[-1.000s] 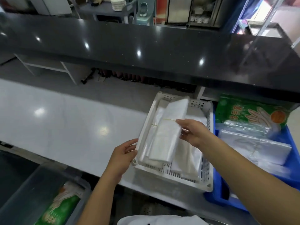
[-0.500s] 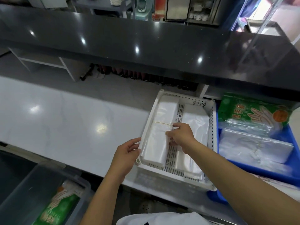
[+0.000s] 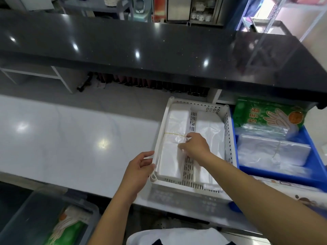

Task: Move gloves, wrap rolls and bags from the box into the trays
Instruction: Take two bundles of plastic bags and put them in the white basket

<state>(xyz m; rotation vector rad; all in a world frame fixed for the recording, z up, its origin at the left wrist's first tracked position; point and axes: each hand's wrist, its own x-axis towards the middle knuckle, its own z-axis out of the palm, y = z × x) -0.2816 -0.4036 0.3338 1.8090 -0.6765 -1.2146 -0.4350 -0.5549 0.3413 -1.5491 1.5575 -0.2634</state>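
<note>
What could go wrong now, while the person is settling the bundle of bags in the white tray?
1. The right hand pinches at the thin band around the left bag bundle; pulling might snap it or slip it off, loosening the bags.
2. The white tray sits at the counter's near edge, steadied only by the left hand; a push could tip it off.
3. The glove pack leans on the blue tray rim and might slide out.
</note>
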